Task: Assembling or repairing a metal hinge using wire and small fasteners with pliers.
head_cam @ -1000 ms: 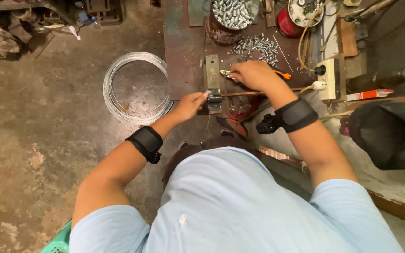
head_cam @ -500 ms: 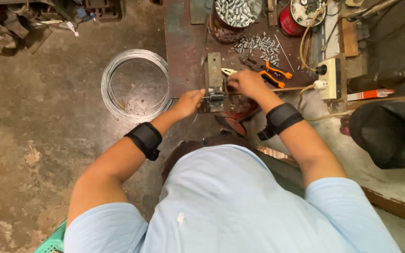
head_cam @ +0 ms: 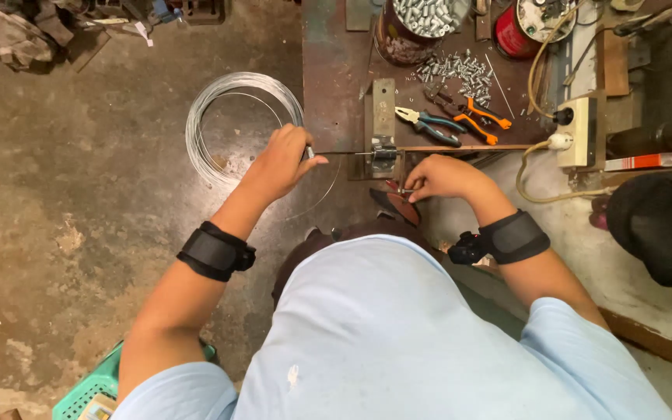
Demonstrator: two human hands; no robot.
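Observation:
My left hand [head_cam: 280,162] is closed around a thin steel wire [head_cam: 336,153] that runs right into a small metal jig [head_cam: 383,154] fixed at the workbench's near edge. The wire leads back from a silver wire coil [head_cam: 239,124] lying on the concrete floor to the left. My right hand [head_cam: 441,177] sits just right of the jig, below the bench edge, fingers pinched on a small metal piece [head_cam: 407,190]. Both wrists wear black bands.
On the rusty workbench [head_cam: 336,70] lie two pliers, one blue-handled [head_cam: 433,123] and one orange-handled [head_cam: 476,117], loose small metal parts [head_cam: 456,70], a tin full of them [head_cam: 421,23] and a red can [head_cam: 523,23]. A white power socket [head_cam: 577,128] stands right. A green basket [head_cam: 91,389] sits lower left.
My left hand has moved left away from the jig, drawing the wire out. My right hand came down from the pliers on the bench to the near edge beside the jig.

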